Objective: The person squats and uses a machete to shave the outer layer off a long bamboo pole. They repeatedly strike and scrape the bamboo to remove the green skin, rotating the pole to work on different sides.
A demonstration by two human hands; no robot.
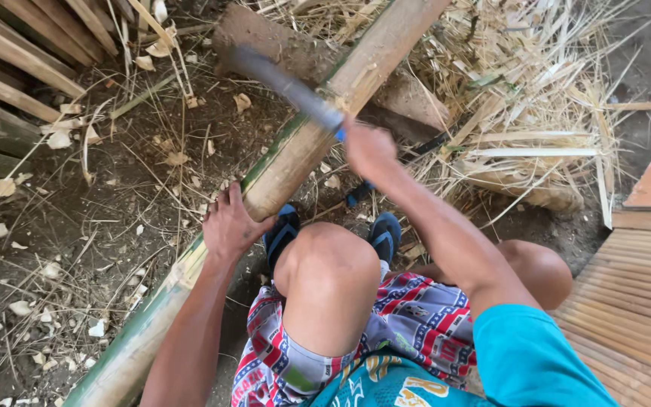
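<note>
Bare earth floor (99, 218) littered with pale chips and straw; a long bamboo pole (295, 151) slants across it, resting on a wood block (408, 94); left hand (229, 226) fingers wrapped around the pole; right hand (369, 149) clenched on a blurred blade (284, 84) at the pole's side; slatted wooden platform (634, 294) to the right

The bamboo pole (295, 151) is woody, its stripped face pale, dry and matt, with a smooth green skin along its edge. The blade (280, 83) is dull dark metal, blurred. At two o'clock lies a rough, fibrous heap of straw-coloured bamboo shavings (536, 98). The ground (114, 218) is crumbly matt earth.
</note>
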